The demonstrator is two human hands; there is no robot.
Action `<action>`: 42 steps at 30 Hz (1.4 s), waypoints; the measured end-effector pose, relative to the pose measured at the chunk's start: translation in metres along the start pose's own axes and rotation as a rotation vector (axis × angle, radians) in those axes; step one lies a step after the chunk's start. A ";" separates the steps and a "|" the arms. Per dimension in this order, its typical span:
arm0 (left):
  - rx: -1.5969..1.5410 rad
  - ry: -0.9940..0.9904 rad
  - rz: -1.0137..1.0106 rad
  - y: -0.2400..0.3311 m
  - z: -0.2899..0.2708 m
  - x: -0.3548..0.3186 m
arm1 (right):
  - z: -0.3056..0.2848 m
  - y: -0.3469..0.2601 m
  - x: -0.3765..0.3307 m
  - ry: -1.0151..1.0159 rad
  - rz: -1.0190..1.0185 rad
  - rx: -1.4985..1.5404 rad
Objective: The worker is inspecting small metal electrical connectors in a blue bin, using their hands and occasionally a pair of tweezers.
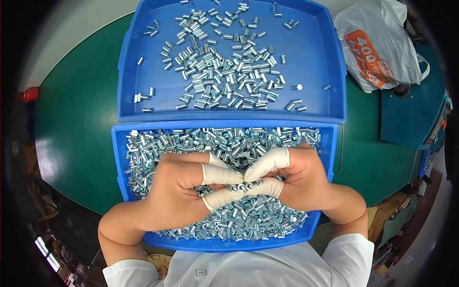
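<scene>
My left hand (174, 182) and my right hand (303, 174) meet over the near blue tray (224, 125), fingertips touching. White finger cots cover the thumbs and fingers in use. Pinched between the fingertips is a short row of small silver rivet nuts (241, 187), their round open ends showing; both hands grip them. Part of the row is hidden by the fingers. Beneath, a thick heap of loose rivet nuts (258, 220) fills the near tray. Behind it, a second blue tray (313, 57) bears a thinner scatter of rivet nuts (224, 71), mostly around its middle.
Both trays stand on a green table (76, 134) with a curved edge. At the far right lies a white plastic bag (349, 21) with orange print. A dark teal panel (406, 117) is below the bag. A red object (31, 93) sits at the table's left edge.
</scene>
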State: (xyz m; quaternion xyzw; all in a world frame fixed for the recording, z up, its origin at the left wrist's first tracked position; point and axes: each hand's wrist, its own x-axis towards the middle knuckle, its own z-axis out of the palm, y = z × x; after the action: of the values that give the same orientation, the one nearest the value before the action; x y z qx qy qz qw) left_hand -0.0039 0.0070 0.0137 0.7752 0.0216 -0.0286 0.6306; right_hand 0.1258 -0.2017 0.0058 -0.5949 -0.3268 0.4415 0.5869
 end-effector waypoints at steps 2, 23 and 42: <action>-0.023 -0.014 -0.006 0.001 0.000 -0.001 | -0.001 0.001 0.000 -0.021 0.011 -0.013; -0.005 -0.001 0.095 -0.004 0.001 -0.001 | -0.003 0.005 -0.001 0.014 -0.182 -0.272; 0.088 0.001 0.107 -0.002 0.001 -0.003 | -0.003 0.004 0.000 0.004 -0.120 -0.250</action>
State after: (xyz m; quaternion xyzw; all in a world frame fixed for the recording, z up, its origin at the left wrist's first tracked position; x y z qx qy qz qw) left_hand -0.0068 0.0069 0.0114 0.8023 -0.0207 0.0046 0.5966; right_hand 0.1276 -0.2036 0.0013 -0.6436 -0.4129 0.3603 0.5342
